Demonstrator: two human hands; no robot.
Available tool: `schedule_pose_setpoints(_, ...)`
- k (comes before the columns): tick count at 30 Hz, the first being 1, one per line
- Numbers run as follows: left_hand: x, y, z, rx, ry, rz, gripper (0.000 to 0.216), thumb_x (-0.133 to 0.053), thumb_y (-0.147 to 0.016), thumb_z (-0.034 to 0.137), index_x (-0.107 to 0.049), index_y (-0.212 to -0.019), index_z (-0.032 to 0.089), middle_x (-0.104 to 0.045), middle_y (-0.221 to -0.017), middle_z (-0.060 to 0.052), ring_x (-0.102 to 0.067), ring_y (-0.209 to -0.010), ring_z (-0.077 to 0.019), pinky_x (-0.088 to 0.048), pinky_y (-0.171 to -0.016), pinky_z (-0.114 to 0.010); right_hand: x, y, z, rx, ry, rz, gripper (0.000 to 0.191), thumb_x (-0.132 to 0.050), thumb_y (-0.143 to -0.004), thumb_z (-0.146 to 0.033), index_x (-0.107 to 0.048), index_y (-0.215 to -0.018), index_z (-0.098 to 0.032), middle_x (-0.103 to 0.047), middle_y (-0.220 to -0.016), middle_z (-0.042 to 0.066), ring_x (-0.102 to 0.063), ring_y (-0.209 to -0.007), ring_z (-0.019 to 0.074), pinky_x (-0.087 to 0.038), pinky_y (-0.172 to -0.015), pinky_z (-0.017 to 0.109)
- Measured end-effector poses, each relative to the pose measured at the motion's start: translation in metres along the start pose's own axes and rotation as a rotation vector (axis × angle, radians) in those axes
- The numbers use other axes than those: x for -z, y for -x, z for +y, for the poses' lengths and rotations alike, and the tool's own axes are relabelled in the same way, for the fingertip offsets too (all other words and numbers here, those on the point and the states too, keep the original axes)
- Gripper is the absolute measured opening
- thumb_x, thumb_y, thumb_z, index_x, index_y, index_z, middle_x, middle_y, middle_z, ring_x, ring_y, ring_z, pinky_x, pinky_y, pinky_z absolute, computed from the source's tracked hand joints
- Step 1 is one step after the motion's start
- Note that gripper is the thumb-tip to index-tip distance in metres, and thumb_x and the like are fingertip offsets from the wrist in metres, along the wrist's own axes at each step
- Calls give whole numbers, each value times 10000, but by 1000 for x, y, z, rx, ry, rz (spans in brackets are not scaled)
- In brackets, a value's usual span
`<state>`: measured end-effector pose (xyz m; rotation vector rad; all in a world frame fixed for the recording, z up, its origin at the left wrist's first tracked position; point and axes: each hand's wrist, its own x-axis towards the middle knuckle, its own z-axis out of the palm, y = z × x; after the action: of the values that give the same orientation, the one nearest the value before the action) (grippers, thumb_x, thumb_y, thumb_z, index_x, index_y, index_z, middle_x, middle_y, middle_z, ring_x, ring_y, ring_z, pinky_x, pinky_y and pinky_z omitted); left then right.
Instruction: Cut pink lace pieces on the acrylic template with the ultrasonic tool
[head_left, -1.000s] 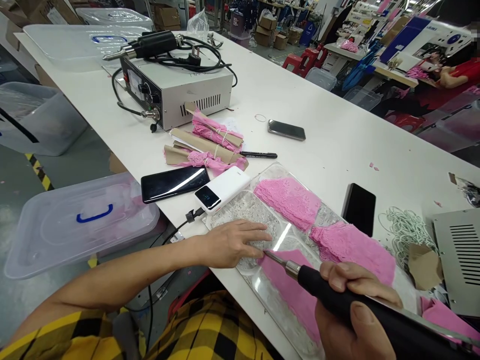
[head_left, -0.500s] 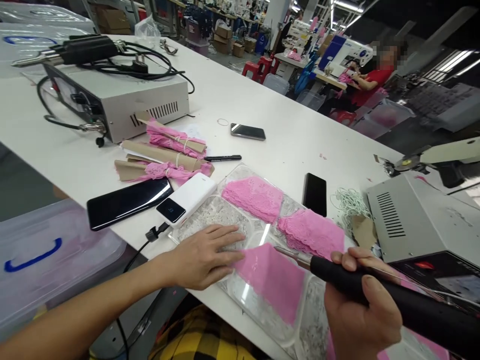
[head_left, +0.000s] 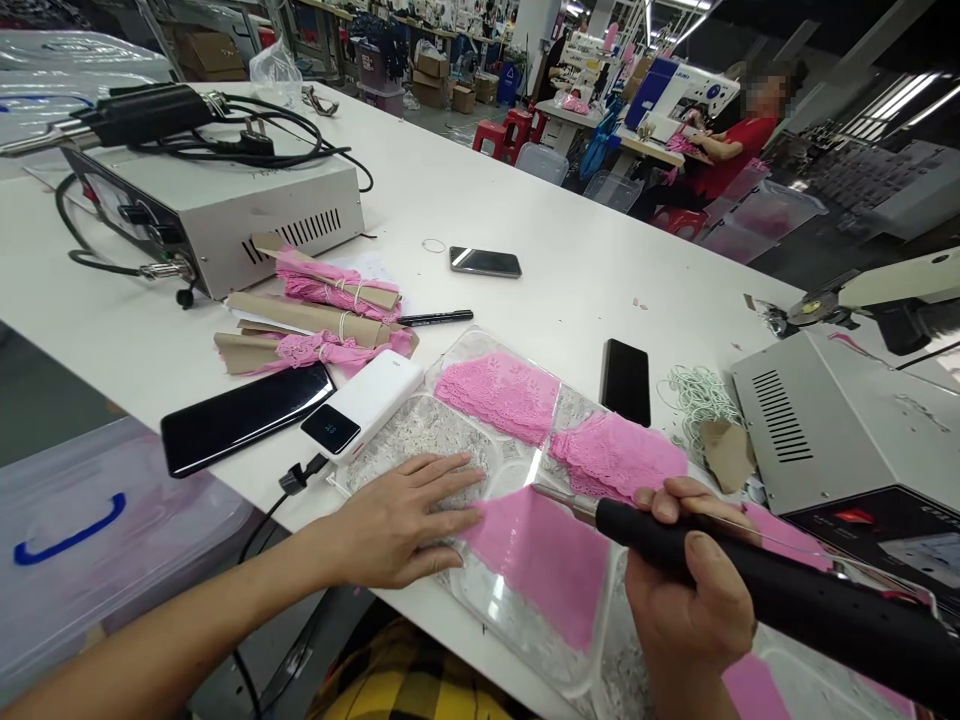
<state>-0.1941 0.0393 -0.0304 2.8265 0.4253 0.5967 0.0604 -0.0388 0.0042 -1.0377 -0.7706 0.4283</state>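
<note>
White desk (head_left: 555, 325) spreads through the head view, where the fingers of the right hand (head_left: 679, 610) grip a thick black rod-shaped tool (head_left: 795, 603), its slim metal tip (head_left: 576, 503) at the top corner of a flat pink fabric piece (head_left: 544, 570) between both hands' fingers. Outspread and gripping nothing, the left hand's (head_left: 397, 520) fingers lie over a marbled, clear-topped board (head_left: 442, 427), with a white rectangular power bank (head_left: 379, 390) beyond them and a scalloped pink lace stack (head_left: 630, 450) just beyond the right fingers.
</note>
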Motion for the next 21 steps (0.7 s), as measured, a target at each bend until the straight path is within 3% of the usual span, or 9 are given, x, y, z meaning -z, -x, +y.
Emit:
schedule_pose_setpoints(9, -1, 1, 0, 1, 3, -11, 377, -540, -951, 400, -619, -1264, 205, -524, -1425, -126, -425, -1370, -333, -418, -1073, -487, 1, 1, 0, 11, 35, -54, 63, -620, -740, -250, -612, -785, -206, -575, -863, 1, -511, -716, 119, -494, -774, 356)
schedule_pose_setpoints(16, 4, 1, -2, -15, -16, -8, 358, -530, -962, 364, -607, -1274, 206, -523, -1424, -137, -436, -1367, -319, -438, -1064, -488, 1, -5, -6, 7, -31, 24, 93, -619, -703, -227, -633, -790, -197, -576, -876, 5, -511, -690, 111, -485, -735, 350)
schedule_pose_setpoints(21, 7, -5, 5, -37, -13, 110, 304, -507, -959, 188, -603, -1248, 187, -587, -1359, -118, -463, -1355, -255, -434, -1090, -441, 24, -14, -22, 55, -17, 95, 126, -587, -653, -236, -630, -761, -186, -589, -851, 20, -498, -648, 114, -457, -677, 348)
